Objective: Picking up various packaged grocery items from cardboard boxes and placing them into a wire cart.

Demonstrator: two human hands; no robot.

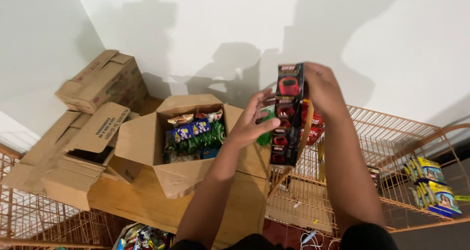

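Right hand (pixel 320 91) grips the top end of a tall, narrow black box (pixel 288 114) printed with red cups, fingers wrapped over its far upper corner; the box is held upright in the air, above the left edge of the copper wire basket (pixel 391 147). Left hand (pixel 252 123) is spread wide, fingers extended, palm against the left face of the same box at mid-height; a green item just behind the fingertips is partly hidden and cannot be identified. Left of the hands, an open cardboard carton (pixel 188 142) sits on a wooden surface (pixel 147 201), flaps folded out, holding snack packets (pixel 193 132) in blue, green and white. Far left, empty cartons (pixel 93 108) lie stacked and tipped against the white wall (pixel 220 30). Inside the wire basket, red packets (pixel 313 125) show just behind the held box. At the right, yellow boxes (pixel 433 184) stand in another wire compartment. Near bottom centre, a heap of mixed wrappers (pixel 142 238).
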